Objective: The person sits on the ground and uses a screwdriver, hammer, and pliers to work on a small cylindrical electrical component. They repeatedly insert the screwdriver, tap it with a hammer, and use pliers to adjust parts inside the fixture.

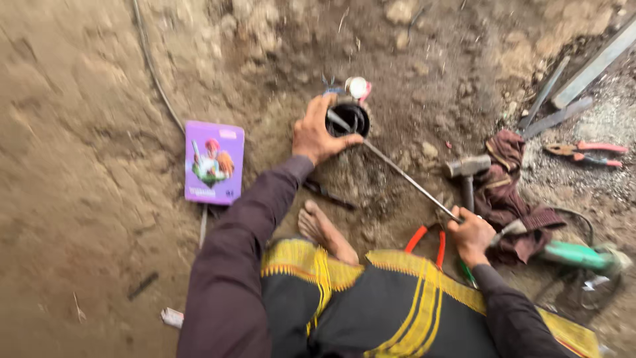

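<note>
My left hand [317, 134] grips the rim of a dark round pipe opening [350, 119] set in the dirt. A long thin metal rod [397, 169] runs from inside that opening back to my right hand [472, 233], which is closed around its near end. My bare foot [324, 232] rests on the ground between my arms. A small white cap with bits of blue and pink [358, 87] lies just beyond the pipe.
A purple box [214, 162] lies on the dirt at left. At right are a hammer [467, 170], a maroon cloth [507, 182], red-handled pliers [586, 152], red-handled cutters [427, 240], a green power tool [576, 255] and metal strips [593, 66].
</note>
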Demonstrator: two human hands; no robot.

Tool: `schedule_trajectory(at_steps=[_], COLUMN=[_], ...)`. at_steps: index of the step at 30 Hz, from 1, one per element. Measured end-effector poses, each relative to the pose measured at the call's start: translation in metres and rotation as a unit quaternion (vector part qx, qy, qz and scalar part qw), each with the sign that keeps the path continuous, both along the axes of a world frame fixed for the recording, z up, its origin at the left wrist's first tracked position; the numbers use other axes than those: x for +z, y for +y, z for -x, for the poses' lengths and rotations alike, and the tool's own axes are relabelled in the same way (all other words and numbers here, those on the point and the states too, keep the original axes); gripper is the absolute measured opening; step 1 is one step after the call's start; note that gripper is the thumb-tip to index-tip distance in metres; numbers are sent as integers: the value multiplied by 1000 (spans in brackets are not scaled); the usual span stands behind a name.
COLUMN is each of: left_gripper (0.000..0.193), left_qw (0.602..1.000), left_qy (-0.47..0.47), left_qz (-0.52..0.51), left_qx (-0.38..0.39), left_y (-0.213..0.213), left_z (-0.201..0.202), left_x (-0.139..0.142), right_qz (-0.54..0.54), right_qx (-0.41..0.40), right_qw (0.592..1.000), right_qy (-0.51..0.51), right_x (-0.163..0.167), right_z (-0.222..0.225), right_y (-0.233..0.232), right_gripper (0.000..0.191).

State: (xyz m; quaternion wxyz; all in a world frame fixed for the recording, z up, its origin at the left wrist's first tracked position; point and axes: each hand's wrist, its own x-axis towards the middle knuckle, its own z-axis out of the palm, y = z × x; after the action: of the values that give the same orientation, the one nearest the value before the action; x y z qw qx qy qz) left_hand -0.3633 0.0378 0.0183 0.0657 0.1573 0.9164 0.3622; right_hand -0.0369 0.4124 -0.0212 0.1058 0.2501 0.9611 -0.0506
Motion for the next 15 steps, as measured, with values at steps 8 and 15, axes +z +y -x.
schedule_trajectory(at_steps=[8,15], left_gripper=[109,112], left_qw=[998,998], left_qy=[-14,-5], left_qz=[12,21], left_qx=[-58,-60], left_y=[2,-1], left_z=[19,22], left_x=[4,4], right_qz=[451,301], right_qx=[135,-96], right_qw=[873,944], right_qy=[-128,-96], right_x=[-9,-21], right_z=[-22,-74], right_y=[-28,-113], right_gripper=[31,36])
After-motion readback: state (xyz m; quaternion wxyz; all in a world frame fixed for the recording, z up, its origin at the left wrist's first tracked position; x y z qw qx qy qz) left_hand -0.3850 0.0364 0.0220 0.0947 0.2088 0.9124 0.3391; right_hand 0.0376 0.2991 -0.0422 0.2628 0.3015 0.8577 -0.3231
